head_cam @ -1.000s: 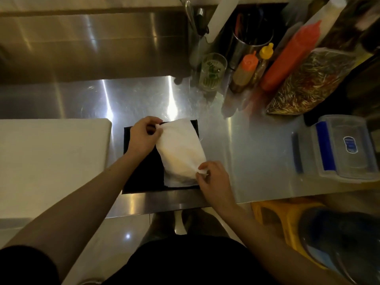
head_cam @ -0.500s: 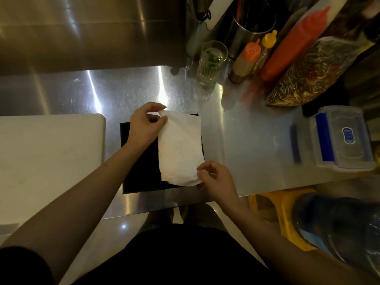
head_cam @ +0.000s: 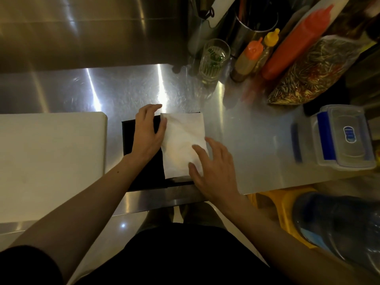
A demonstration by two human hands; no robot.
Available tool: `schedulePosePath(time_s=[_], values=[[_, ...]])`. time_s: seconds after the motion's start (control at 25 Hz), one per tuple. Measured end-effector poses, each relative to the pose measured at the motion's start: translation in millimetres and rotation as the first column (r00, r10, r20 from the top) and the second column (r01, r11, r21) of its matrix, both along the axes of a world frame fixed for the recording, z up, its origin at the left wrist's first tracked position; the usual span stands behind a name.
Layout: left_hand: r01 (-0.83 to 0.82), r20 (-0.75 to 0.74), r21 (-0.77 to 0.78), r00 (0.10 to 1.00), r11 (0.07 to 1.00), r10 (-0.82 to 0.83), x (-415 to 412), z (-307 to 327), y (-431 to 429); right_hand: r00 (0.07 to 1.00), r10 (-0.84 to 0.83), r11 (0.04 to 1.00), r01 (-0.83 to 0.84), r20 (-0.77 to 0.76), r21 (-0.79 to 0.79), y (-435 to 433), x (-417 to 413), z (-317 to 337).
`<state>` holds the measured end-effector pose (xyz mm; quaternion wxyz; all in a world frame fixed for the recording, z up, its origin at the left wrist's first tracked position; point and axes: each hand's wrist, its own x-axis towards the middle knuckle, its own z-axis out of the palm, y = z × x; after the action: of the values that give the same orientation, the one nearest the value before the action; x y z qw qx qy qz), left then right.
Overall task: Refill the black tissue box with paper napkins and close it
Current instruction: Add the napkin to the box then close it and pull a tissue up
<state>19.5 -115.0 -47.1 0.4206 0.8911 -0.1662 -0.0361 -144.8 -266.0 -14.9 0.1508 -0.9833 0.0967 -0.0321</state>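
Observation:
The black tissue box (head_cam: 128, 138) lies flat on the steel counter, near its front edge. A white stack of paper napkins (head_cam: 181, 138) covers the box's right half. My left hand (head_cam: 147, 134) rests flat on the box's left half, fingers spread, its thumb touching the napkins' left edge. My right hand (head_cam: 213, 163) lies palm down on the napkins' near right corner, fingers apart, pressing them flat. Neither hand grips anything.
A white board (head_cam: 51, 159) lies left of the box. At the back right stand a glass (head_cam: 213, 58), squeeze bottles (head_cam: 248, 60), a red sauce bottle (head_cam: 296, 44) and a bagged food pack (head_cam: 312, 73). A clear lidded container (head_cam: 343, 136) sits right. A yellow stool (head_cam: 281, 204) is below the counter.
Both hands had pinched the napkins at opposite corners and held them tilted above the box. Now the napkins lie flat on the box and both hands have opened out flat.

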Motion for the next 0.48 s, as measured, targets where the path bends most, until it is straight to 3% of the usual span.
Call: schedulePosePath(time_s=[0.12, 0.24, 0.48], values=[[-0.030, 0.015, 0.149, 0.999, 0.988, 0.029, -12.9, -5.1, 19.2, 0.988, 0.153, 0.987, -0.155, -0.038, -0.042, 16.4, 36.6, -1.7], [0.044, 0.004, 0.320, 0.999, 0.946, -0.048, -36.2, -15.5, 41.0, 0.969, 0.177, 0.981, -0.188, -0.170, -0.053, 30.3, 62.9, -15.3], [0.070, -0.063, 0.447, 0.997, 0.892, -0.047, -56.5, -26.0, 58.1, 0.940, 0.206, 0.962, -0.246, -0.273, -0.118, 33.9, 64.6, -51.7]])
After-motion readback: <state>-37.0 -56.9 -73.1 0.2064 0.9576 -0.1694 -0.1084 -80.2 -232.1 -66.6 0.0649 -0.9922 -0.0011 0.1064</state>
